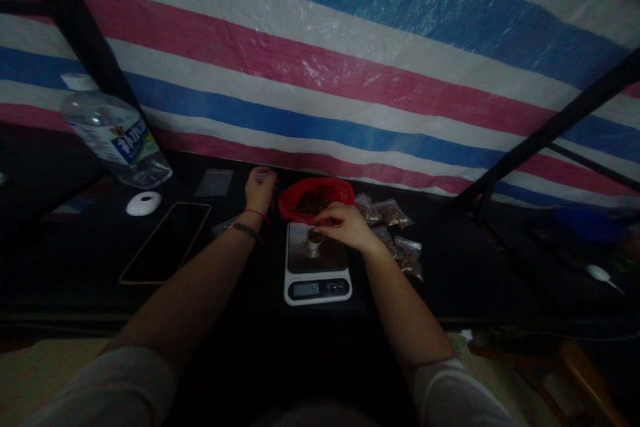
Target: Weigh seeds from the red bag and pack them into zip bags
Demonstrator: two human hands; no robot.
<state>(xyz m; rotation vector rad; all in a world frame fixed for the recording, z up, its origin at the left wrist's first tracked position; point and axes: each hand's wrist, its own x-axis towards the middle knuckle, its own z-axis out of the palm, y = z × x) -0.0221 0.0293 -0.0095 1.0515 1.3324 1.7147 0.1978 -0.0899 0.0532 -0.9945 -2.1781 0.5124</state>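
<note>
My right hand (346,225) is over a kitchen scale (320,261), its thumb and fingers pinched at the rim of a small cup (314,241). Brown material fills the cup's top; whether the fingers hold some of it or the rim itself is unclear. Behind the scale lies an open red plastic bag (345,189) with dark brown loose bits (311,202) inside. My left hand (260,191) is raised left of the red bag, fingers curled around something pale and small. The scale's display (306,289) is lit, but its digits are too small to read.
Several small zip bags of brown bits (395,213) lie right of the scale. An unfilled clear zip bag (214,183), a phone (167,243), a white oval object (143,203) and a large plastic bottle (117,133) are at left. Striped plastic sheeting (320,80) hangs behind.
</note>
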